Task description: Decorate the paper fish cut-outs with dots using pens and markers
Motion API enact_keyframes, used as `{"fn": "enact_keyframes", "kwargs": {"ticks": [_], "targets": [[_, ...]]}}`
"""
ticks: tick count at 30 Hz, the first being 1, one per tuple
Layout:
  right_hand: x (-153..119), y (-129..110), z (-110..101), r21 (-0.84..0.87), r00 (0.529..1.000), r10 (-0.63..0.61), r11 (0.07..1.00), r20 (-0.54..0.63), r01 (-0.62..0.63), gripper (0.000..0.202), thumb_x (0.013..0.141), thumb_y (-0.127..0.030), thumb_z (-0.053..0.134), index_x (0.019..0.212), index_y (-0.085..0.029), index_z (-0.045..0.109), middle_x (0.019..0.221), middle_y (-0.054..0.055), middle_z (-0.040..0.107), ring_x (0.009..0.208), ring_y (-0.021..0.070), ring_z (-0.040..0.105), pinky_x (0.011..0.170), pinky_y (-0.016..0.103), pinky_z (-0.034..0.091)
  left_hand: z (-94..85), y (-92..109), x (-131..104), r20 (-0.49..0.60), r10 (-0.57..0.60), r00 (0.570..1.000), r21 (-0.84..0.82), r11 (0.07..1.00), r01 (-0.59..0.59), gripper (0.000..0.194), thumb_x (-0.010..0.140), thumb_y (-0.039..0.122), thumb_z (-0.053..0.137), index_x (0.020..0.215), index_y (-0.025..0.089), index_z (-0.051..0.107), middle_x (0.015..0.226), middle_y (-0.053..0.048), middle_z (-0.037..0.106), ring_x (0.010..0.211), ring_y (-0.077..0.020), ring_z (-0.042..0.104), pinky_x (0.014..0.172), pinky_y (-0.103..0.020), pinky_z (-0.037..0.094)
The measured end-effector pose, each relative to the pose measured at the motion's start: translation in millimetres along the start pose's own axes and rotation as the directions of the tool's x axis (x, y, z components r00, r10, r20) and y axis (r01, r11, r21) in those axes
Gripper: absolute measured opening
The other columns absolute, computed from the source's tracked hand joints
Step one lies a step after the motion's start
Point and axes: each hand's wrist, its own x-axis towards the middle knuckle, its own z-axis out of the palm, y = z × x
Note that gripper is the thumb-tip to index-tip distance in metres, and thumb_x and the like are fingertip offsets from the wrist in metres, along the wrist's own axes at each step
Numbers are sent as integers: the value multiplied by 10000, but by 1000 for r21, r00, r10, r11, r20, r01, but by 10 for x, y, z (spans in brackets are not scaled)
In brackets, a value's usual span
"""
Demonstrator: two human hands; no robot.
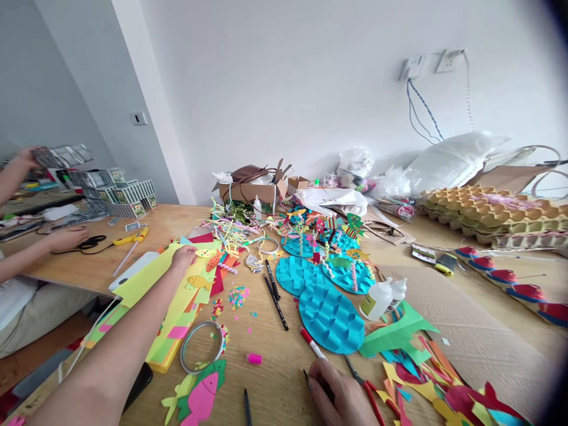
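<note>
My left hand (181, 260) reaches over a stack of coloured paper (155, 284), its fingers closed at the edge of a dotted yellow paper fish (205, 253). An orange paper fish (199, 281) lies just below it. Near the front edge, my right hand (335, 390) is curled round a thin black pen (306, 375), whose end pokes out on the left. Beside that hand are a red-and-white marker (313, 343) and red-handled scissors (373, 399). Pink (203, 397) and green paper fish lie at the front left.
Blue woven paper ovals (332, 318), glue bottles (376, 300), a tape roll (202, 348) and paper scraps (444, 396) cover the table. Egg trays (497, 213) and cardboard (461, 319) are at right. Another person's hand (68, 238) rests near a glue gun (133, 236).
</note>
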Motion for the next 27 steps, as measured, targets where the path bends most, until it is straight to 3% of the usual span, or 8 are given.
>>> {"fn": "enact_keyframes", "kwargs": {"ticks": [7,11,14,16,19,21,24,27], "targets": [[3,-116,-29,-27,999,29,999,-21,-29,209,909,-228,351,762,-219,499,676,27,649,605,173,626,552,238,429,-222,170,-99,145,140,979,317,931,-180,325,936,335,603,1215,173,560,1220,-91,571,1014,-247,606,831,-437,527],[12,-184,-55,-23,997,57,998,-49,-58,211,884,-253,335,737,-220,483,648,38,639,582,186,611,539,260,422,-340,386,-290,301,228,926,431,833,-345,329,935,333,605,1220,177,557,1227,-93,566,1025,-248,602,839,-441,524],[9,-212,-76,-8,997,41,999,-71,-42,196,867,-248,346,731,-221,483,627,32,626,569,185,598,534,260,412,-421,559,-609,504,278,818,423,746,-514,328,938,336,599,1217,169,557,1227,-95,566,1025,-250,601,845,-450,520],[2,-230,-90,-2,997,28,1000,-73,-29,190,867,-245,351,730,-221,480,621,27,616,556,180,586,525,257,400,-483,642,-920,675,284,681,353,686,-636,307,937,338,600,1186,161,574,1198,-87,582,1022,-250,602,852,-451,513],[-9,-263,-105,-3,997,16,1000,-69,-17,192,875,-248,348,731,-221,472,619,26,604,546,178,574,517,256,386,-567,654,-1442,874,227,429,219,604,-766,248,881,258,654,1113,174,625,1101,-51,632,980,-230,612,861,-420,495],[-14,-284,-110,-18,998,12,1000,-63,-13,192,878,-243,344,731,-221,466,617,25,600,546,179,573,517,257,378,-586,567,-1736,929,186,319,165,563,-810,277,790,164,689,1053,251,669,1040,5,658,986,-208,610,893,-325,462],[-18,-303,-114,-42,999,7,999,-48,-9,190,877,-236,344,734,-222,468,624,23,601,547,179,577,516,257,371,-545,332,-2008,948,153,279,169,503,-847,259,764,123,650,983,261,670,993,1,652,983,-213,605,870,-292,453],[-20,-301,-113,-52,999,6,999,-43,-8,190,876,-229,348,737,-221,477,645,29,613,564,182,591,524,258,375,-471,86,-2123,940,146,308,216,442,-871,289,756,97,626,1003,245,635,1075,-35,611,1066,-237,563,894,-310,434]]}}
